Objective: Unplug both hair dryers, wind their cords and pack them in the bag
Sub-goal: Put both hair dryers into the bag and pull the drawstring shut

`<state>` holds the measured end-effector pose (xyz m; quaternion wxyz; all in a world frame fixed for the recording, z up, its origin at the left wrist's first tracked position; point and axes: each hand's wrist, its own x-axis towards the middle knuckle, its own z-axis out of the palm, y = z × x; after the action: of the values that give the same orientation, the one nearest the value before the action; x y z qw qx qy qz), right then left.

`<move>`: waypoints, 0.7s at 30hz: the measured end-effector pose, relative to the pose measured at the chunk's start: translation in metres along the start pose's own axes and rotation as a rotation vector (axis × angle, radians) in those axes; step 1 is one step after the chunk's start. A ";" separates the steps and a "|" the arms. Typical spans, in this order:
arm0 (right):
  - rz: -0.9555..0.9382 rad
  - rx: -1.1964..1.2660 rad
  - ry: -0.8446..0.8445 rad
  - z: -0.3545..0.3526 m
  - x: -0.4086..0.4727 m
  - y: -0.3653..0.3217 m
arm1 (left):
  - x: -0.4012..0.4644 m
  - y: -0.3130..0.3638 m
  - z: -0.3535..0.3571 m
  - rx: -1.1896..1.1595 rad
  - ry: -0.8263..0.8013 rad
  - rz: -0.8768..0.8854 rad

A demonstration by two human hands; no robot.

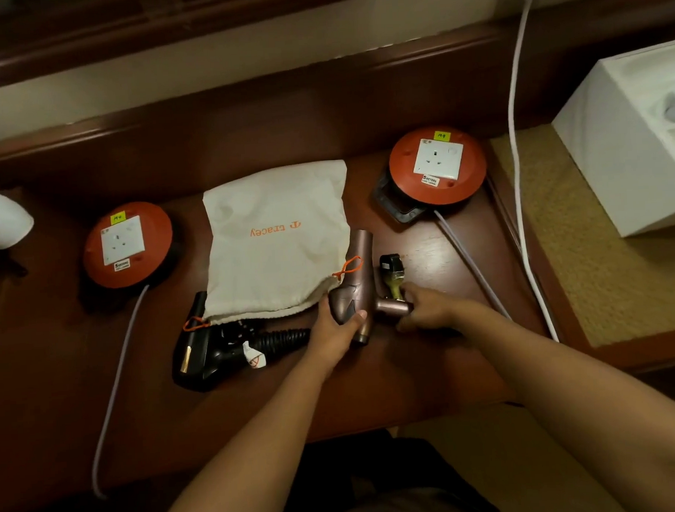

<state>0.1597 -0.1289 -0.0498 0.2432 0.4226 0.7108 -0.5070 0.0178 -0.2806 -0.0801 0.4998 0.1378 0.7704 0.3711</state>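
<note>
Here, dark wooden table (pixel 430 375), two orange socket reels (pixel 127 245), cream wall (pixel 204 64), beige carpet (pixel 599 267)

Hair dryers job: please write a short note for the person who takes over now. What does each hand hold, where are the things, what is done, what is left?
Left hand grips the pink hair dryer by its body. Right hand holds its handle end, beside its black plug.
Black hair dryer lies at the mouth of the white bag, outside it.
Done: both reel sockets are free of plugs.
Left: finish winding the cords as needed, then pack both dryers.
</note>
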 end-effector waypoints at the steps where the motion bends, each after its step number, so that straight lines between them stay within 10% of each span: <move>1: 0.018 0.112 -0.038 -0.002 -0.003 -0.003 | -0.001 0.001 -0.001 -0.003 -0.007 0.001; 10: 0.079 0.397 0.483 0.009 0.031 -0.015 | -0.005 0.000 0.003 -0.003 -0.040 0.025; 21: -0.015 0.740 0.591 0.028 0.012 0.000 | -0.007 -0.006 0.008 0.093 -0.001 0.085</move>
<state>0.1507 -0.1506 -0.0696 -0.1399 0.6019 0.5240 -0.5861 0.0291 -0.2849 -0.0819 0.4769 0.1936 0.7800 0.3559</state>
